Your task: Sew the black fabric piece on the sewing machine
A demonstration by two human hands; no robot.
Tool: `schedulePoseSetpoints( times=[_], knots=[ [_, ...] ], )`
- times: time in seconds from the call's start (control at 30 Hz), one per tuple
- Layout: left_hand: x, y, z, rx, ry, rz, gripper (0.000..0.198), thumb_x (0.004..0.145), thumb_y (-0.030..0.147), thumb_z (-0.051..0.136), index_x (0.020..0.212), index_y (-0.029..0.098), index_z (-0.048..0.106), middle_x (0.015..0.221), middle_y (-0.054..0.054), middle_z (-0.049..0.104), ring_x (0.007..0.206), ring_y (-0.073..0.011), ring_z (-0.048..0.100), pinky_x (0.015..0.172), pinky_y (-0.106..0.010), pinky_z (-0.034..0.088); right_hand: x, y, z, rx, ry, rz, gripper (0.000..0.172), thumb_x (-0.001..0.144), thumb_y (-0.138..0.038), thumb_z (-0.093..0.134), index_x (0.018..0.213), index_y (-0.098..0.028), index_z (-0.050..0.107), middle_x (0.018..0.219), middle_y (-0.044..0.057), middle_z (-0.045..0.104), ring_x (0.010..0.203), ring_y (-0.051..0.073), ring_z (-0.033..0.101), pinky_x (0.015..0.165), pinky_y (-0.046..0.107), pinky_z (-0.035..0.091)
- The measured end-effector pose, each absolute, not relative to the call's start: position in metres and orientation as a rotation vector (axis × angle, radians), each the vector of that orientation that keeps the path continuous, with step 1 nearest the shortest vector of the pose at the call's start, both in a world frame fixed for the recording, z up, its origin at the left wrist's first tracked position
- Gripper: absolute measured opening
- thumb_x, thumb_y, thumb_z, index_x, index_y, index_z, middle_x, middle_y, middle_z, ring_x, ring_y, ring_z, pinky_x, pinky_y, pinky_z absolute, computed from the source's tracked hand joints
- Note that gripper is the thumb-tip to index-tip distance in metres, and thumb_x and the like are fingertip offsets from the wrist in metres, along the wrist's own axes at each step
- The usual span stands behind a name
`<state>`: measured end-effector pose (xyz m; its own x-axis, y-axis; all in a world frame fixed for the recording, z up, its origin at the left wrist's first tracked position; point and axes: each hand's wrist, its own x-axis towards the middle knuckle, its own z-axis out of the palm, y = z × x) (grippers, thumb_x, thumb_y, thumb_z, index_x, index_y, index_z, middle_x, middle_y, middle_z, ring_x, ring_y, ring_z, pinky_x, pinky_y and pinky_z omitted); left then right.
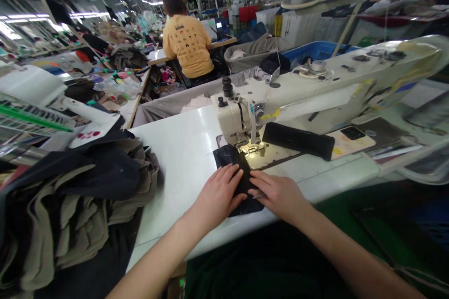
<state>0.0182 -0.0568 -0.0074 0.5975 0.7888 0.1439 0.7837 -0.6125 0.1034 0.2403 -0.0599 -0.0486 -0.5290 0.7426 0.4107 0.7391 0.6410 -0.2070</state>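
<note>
Currently, left grip (217,196) and right grip (277,196) press open on black fabric (242,182), long axis toward the presser foot (249,148) at 12 o'clock, right nearer.

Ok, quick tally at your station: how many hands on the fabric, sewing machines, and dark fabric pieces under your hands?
Hands on the fabric: 2 (left hand, right hand)
Sewing machines: 1 (cream sewing machine)
Dark fabric pieces under the hands: 1 (dark fabric piece)
Total: 4
</note>
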Motion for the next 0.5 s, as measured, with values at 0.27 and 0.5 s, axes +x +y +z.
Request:
schedulePoseSetpoints(
  times=[0.27, 0.5],
  knots=[
    [0.013, -0.058, -0.023, 2.733, 1.363, 0.406, 0.055, 0.097, 0.041, 0.058, 0.146, 0.018, 0.047, 0.153, -0.015, 0.047, 0.143, -0.0316, 0.044, 0.117, -0.052, 0.041, 0.239, -0.056, -0.045, -1.159, -2.388, 0.031, 0.024, 0.096, -0.027, 0.061, 0.117, -0.021, 0.070, 0.131, 0.007, 0.067, 0.092, 0.020, 0.073, 0.076, 0.032, 0.058],
    [0.014, -0.055, -0.020, 2.705, 1.353, 0.434, 0.055, 0.096, 0.040, 0.059, 0.146, 0.020, 0.048, 0.152, -0.015, 0.049, 0.142, -0.0313, 0.045, 0.117, -0.054, 0.041, 0.239, -0.051, -0.042, -1.166, -2.400, 0.063, 0.023, 0.095, -0.027, 0.063, 0.116, -0.022, 0.071, 0.129, 0.006, 0.068, 0.092, 0.019, 0.073, 0.077, 0.030, 0.057]
  ],
)
